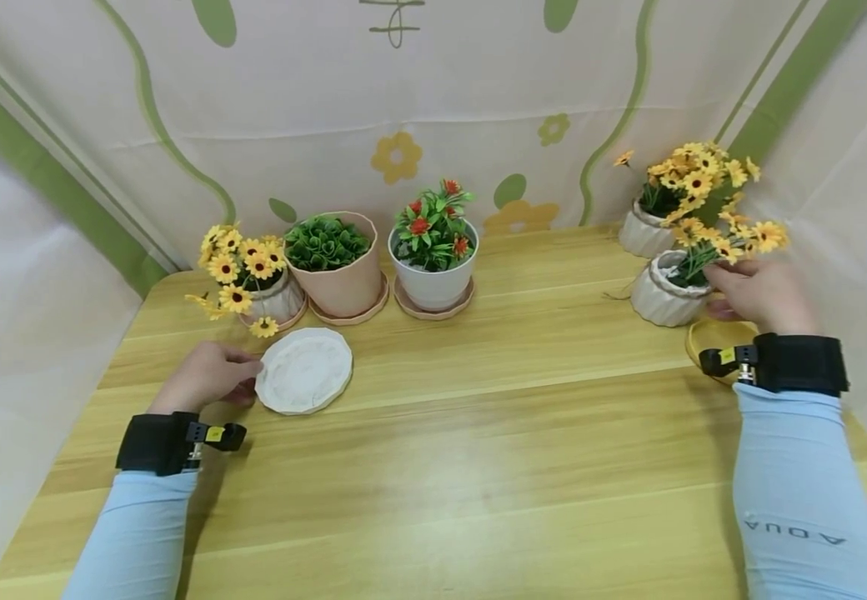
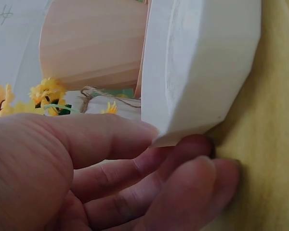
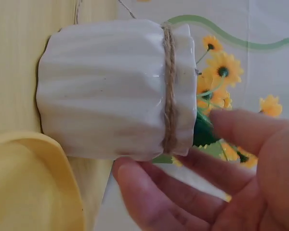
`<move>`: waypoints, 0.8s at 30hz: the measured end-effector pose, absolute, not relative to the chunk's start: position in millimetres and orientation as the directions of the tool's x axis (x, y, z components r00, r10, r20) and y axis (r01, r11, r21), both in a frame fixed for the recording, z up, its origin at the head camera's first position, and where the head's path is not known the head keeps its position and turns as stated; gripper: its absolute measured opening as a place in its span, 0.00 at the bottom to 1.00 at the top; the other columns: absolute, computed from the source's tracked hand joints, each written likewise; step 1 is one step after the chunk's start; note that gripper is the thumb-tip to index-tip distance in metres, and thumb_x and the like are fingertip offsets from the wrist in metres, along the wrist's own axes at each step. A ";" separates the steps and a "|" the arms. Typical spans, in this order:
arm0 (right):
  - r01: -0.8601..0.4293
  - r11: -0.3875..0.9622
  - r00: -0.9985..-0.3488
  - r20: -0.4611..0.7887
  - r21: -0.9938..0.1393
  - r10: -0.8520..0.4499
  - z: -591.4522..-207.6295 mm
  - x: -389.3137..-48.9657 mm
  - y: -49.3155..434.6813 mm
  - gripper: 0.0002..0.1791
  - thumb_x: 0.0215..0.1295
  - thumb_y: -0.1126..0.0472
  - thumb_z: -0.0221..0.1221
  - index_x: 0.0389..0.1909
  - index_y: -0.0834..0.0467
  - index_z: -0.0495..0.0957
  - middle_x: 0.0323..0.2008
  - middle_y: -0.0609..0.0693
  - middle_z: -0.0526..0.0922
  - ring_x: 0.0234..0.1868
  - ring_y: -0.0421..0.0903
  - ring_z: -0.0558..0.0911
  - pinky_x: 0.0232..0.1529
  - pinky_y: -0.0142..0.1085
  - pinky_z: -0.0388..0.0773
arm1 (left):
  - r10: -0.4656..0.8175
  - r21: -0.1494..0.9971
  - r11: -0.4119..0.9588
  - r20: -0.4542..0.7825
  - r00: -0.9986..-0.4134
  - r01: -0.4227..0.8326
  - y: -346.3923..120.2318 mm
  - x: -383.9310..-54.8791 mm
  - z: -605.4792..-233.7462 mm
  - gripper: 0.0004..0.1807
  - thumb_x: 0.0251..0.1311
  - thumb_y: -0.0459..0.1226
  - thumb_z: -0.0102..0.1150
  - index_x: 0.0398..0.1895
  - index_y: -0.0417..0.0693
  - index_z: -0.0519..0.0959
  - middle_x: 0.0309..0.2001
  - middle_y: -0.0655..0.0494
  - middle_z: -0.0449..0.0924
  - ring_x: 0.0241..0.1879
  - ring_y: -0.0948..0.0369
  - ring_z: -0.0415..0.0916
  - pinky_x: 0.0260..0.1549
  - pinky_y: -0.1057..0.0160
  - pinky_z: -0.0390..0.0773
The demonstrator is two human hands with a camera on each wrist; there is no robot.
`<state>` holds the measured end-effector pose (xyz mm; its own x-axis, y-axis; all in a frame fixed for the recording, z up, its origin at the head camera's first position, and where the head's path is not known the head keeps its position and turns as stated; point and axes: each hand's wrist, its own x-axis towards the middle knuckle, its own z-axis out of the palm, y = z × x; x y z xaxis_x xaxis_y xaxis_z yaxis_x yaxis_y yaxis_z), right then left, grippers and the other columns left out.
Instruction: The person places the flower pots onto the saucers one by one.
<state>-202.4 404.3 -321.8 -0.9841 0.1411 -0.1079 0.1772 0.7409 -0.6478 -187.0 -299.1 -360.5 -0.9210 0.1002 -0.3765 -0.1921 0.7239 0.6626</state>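
Observation:
My left hand (image 1: 212, 375) pinches the near-left edge of a white faceted saucer (image 1: 304, 371). In the left wrist view the thumb lies on the rim of the saucer (image 2: 216, 62), with fingertips beneath it. At the right, my right hand (image 1: 764, 293) is beside a white fluted pot (image 1: 666, 302) of yellow daisies (image 1: 734, 237). The right wrist view shows twine round the neck of this pot (image 3: 106, 91). Fingers (image 3: 139, 185) lie along its side, while the thumb stays apart from the rim among the flowers. The pot stands upright on the table.
A yellow saucer (image 1: 714, 333) lies under my right wrist. Behind the daisy pot stands another pot of yellow flowers (image 1: 645, 232). On saucers at the back left are a small daisy pot (image 1: 279, 302), a peach pot (image 1: 343, 287) and a white red-flowered pot (image 1: 433, 285).

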 end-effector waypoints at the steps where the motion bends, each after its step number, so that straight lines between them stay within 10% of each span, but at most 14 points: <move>1: 0.167 0.764 -0.986 -0.125 -0.623 0.113 -321.5 -203.3 404.7 0.46 0.73 0.37 0.47 0.69 0.76 0.58 0.46 0.70 0.82 0.31 0.46 0.87 0.35 0.39 0.82 | 0.099 0.663 0.723 -0.378 -0.920 -0.195 -299.1 -186.3 -360.6 0.23 0.72 0.38 0.53 0.57 0.23 0.74 0.37 0.42 0.84 0.30 0.55 0.84 0.32 0.57 0.85; 9: 0.089 0.884 -0.968 -0.250 -0.459 -0.032 -327.4 -212.4 410.1 0.61 0.67 0.32 0.54 0.73 0.77 0.35 0.64 0.84 0.54 0.60 0.80 0.61 0.55 0.70 0.62 | 0.090 0.660 0.724 -0.379 -0.921 -0.201 -298.7 -185.2 -360.4 0.24 0.72 0.38 0.52 0.58 0.23 0.73 0.37 0.42 0.84 0.30 0.56 0.83 0.32 0.57 0.85; 24: 0.102 0.568 -0.994 -0.108 -0.817 0.022 -361.3 -228.3 400.9 0.55 0.65 0.50 0.66 0.79 0.55 0.37 0.73 0.71 0.49 0.71 0.67 0.51 0.71 0.58 0.48 | 0.097 0.650 0.738 -0.369 -0.924 -0.182 -297.4 -186.9 -360.7 0.24 0.72 0.38 0.53 0.59 0.23 0.73 0.37 0.43 0.84 0.29 0.56 0.83 0.32 0.59 0.85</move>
